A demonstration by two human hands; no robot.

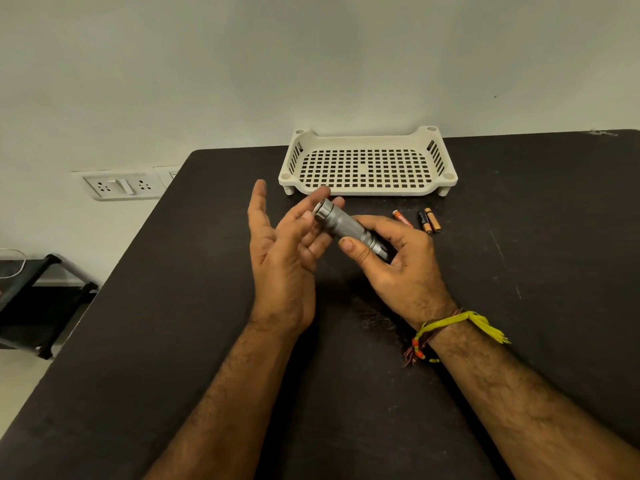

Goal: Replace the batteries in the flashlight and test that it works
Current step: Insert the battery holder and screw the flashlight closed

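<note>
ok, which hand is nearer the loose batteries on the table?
Right. The right hand, gripping the flashlight, sits just in front of the batteries, which lie beyond its knuckles. The left hand is on the flashlight's far side, away from them.

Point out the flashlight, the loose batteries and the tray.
flashlight point(344, 226): head view, knurled middle of barrel.
loose batteries point(429, 220): head view, on the black-and-copper pair.
tray point(367, 192): head view, near front rim.

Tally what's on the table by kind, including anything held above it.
Flashlight: 1, held in the right hand
Batteries: 3, one orange, two black-and-copper
Tray: 1, white, perforated
Total: 5
</note>
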